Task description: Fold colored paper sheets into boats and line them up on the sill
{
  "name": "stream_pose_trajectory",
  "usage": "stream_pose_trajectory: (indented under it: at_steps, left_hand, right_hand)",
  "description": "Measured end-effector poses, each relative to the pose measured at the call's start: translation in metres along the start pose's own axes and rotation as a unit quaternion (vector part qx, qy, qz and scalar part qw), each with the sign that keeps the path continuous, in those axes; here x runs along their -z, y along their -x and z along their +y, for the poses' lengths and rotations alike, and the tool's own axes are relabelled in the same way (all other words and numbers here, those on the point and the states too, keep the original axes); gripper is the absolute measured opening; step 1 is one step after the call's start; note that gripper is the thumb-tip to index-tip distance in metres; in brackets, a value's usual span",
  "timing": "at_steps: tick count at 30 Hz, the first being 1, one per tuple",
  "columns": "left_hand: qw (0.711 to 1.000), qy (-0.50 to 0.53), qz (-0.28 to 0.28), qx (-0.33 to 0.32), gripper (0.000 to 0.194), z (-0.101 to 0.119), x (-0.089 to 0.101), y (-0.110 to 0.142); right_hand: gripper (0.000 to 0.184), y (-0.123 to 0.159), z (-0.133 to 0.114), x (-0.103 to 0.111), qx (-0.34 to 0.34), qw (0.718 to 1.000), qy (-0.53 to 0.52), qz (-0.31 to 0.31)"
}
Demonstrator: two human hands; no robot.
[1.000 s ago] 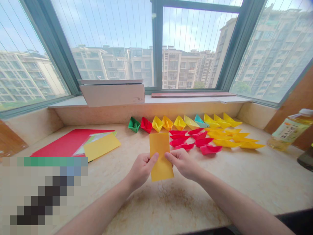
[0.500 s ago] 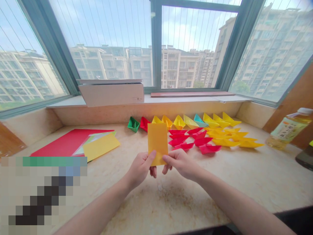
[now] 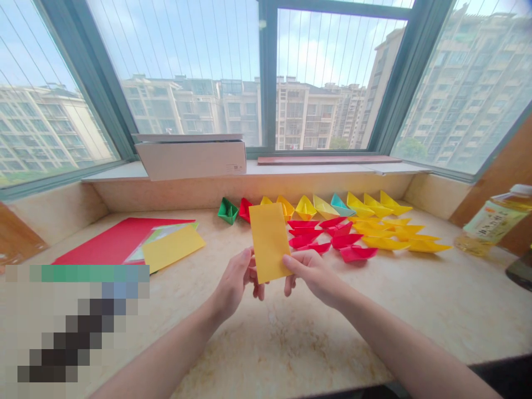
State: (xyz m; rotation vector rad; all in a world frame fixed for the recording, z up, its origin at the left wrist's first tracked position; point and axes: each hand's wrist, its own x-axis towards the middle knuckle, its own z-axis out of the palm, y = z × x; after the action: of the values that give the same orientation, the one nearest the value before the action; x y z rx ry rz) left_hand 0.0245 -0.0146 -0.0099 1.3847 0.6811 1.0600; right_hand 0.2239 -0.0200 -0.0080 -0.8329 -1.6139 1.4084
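Note:
An upright rectangle of yellow paper (image 3: 270, 238), seemingly folded, is held above the counter and leans slightly to the left. My right hand (image 3: 310, 271) pinches its lower right corner, thumb in front and fingers behind. At the lower left edge, my left hand (image 3: 236, 280) has its thumb alongside the paper and its fingers curled partly behind it. Several red paper boats (image 3: 347, 240) lie just beyond my right hand. Behind the paper runs a row with a green paper boat (image 3: 228, 210), a light blue paper boat (image 3: 341, 205) and yellow ones, some partly covered.
On the left lie red sheets (image 3: 100, 241) with a yellow sheet (image 3: 174, 247) on top. A white box (image 3: 191, 158) rests on the window ledge. More yellow boats (image 3: 386, 243) sit to the right, near a tilted-looking bottle (image 3: 494, 219). A blurred patch covers the lower left.
My left thumb has slid off the front of the yellow paper to its left edge. The paper has turned a little and now tilts left; my right hand keeps its pinch.

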Motion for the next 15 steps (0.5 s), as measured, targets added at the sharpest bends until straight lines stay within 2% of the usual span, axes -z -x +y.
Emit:
stream_pose_trajectory:
  at_steps: [4,8,11,13,15]
  left_hand:
    - [0.999,-0.024,0.04,0.003,0.045,0.005,-0.001,-0.002]
    - [0.991,-0.095,0.091,0.036,0.034,0.005,-0.001,-0.005]
    - [0.987,-0.109,0.111,0.048,0.031,0.001,0.0,-0.008]
    - [0.984,-0.114,0.124,0.05,0.03,0.0,0.002,-0.008]
    - [0.983,-0.119,0.132,0.051,0.03,-0.001,0.003,-0.008]
  right_hand:
    - [0.047,0.0,-0.003,0.001,0.009,1.0,0.009,0.007]
    - [0.032,-0.004,0.003,0.0,0.014,0.998,0.036,0.051]
    - [0.04,-0.005,0.007,0.0,0.042,0.986,0.065,0.148]
    - [0.043,-0.005,0.007,0.0,0.08,0.962,0.123,0.231]
    - [0.034,-0.003,0.004,0.0,0.128,0.929,0.192,0.288]
